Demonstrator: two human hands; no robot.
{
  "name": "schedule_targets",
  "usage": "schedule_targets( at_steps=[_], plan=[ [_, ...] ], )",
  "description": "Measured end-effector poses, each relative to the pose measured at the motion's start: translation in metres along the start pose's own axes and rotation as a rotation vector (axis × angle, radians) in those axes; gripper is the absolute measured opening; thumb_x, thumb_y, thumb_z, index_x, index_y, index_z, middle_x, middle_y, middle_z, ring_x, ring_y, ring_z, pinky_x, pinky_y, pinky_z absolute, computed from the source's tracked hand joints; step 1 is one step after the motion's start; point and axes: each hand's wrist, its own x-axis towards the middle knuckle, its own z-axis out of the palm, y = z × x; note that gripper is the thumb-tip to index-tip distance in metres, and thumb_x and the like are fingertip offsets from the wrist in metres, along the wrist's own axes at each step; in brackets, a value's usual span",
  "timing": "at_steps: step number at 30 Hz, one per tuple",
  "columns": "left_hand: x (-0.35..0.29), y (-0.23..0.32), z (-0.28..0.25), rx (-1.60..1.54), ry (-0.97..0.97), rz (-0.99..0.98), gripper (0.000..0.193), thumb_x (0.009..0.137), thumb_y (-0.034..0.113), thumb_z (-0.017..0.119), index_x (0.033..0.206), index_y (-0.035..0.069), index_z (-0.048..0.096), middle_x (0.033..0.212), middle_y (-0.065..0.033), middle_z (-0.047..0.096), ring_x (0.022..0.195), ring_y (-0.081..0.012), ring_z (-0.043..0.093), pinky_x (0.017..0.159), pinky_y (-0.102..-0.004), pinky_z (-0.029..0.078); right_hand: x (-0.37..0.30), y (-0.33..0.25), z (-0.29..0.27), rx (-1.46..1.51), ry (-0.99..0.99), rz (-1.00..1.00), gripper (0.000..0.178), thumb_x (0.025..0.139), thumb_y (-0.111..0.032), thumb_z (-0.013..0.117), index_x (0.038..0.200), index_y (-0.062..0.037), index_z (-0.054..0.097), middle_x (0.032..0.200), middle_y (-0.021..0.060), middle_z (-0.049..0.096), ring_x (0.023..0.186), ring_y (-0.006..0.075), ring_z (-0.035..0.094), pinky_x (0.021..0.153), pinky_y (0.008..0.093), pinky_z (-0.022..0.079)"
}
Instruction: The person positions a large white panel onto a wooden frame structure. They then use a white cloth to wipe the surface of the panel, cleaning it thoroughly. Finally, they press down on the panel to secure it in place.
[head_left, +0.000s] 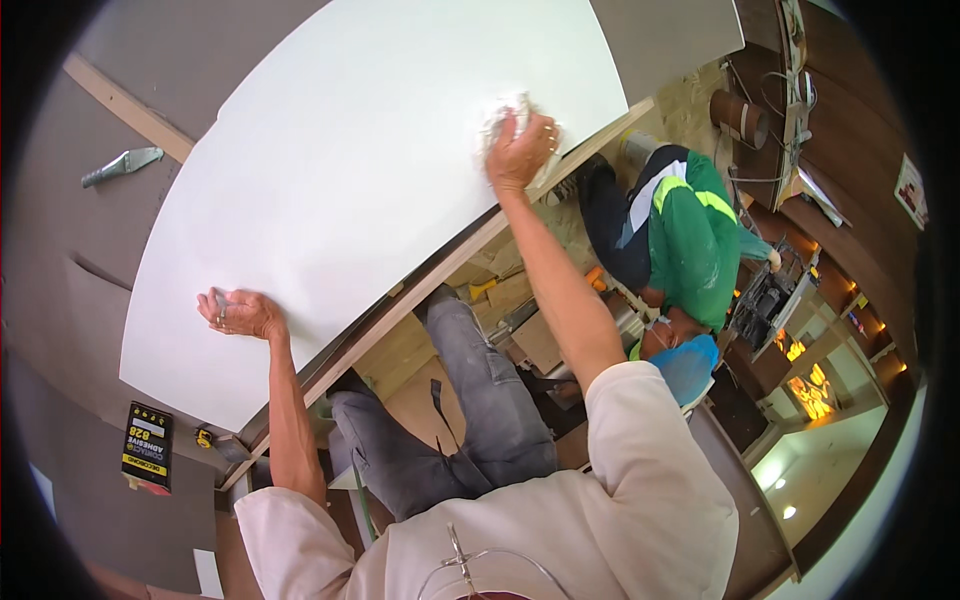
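- White board [380, 190], one: upper middle of the frame; we judge it best held from sliding.
- Right hand [520, 155], one: upper centre; fingers curled over a bunched white rag [520, 103] against the board; we favour even, flat pressure.
- Left hand [248, 315], one: left of centre, resting on the board, fingers bent; we cannot tell whether they pinch anything.
- Black tin [147, 445], one: lower left; best untouched by our sleeves.

The right fingers [543, 125] hold a white rag [519, 104] against the white board [370, 160].
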Motion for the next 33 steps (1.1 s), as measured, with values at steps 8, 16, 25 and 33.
schedule_targets(
  at_steps=[8,16,25,33],
  plan=[
    [0.006,0.003,-0.003,-0.019,0.022,0.057,0.029,0.089,0.006,0.043,0.116,0.0,0.052,0.134,-0.0218,0.049,0.129,-0.0381,0.045,0.106,-0.0524,0.034,0.069,0.065,0.014,-0.077,0.079,0.082,0.03,0.095,-0.03,0.055,0.096,-0.0009,0.054,0.097,0.0215,0.056,0.094,0.0431,0.05,0.084,0.0532,0.038],
    [0.006,-0.001,0.001,-0.037,-0.006,0.01,0.031,0.092,0.009,0.04,0.12,0.001,0.049,0.136,-0.0233,0.047,0.131,-0.0387,0.041,0.108,-0.0527,0.031,0.123,0.092,0.027,-0.118,0.031,0.151,0.038,0.096,-0.036,0.052,0.096,0.0018,0.055,0.098,0.025,0.057,0.097,0.0442,0.051,0.085,0.0533,0.038],
    [0.006,-0.001,-0.001,-0.008,-0.041,0.007,0.034,0.091,0.008,0.04,0.124,0.002,0.046,0.138,-0.0217,0.044,0.134,-0.0389,0.038,0.112,-0.0525,0.027,0.166,0.004,0.057,-0.046,0.025,0.016,0.037,0.094,-0.038,0.053,0.101,-0.0014,0.058,0.105,0.0206,0.061,0.105,0.0413,0.052,0.097,0.0517,0.035],
    [0.007,-0.003,-0.001,-0.059,-0.043,0.001,0.04,0.085,0.001,0.041,0.125,0.003,0.045,0.139,-0.0212,0.044,0.136,-0.04,0.037,0.112,-0.054,0.026,0.271,-0.046,0.114,-0.103,0.06,-0.139,0.04,0.094,-0.039,0.052,0.103,-0.0004,0.057,0.107,0.0208,0.061,0.105,0.0401,0.054,0.096,0.0504,0.037]
  ],
)
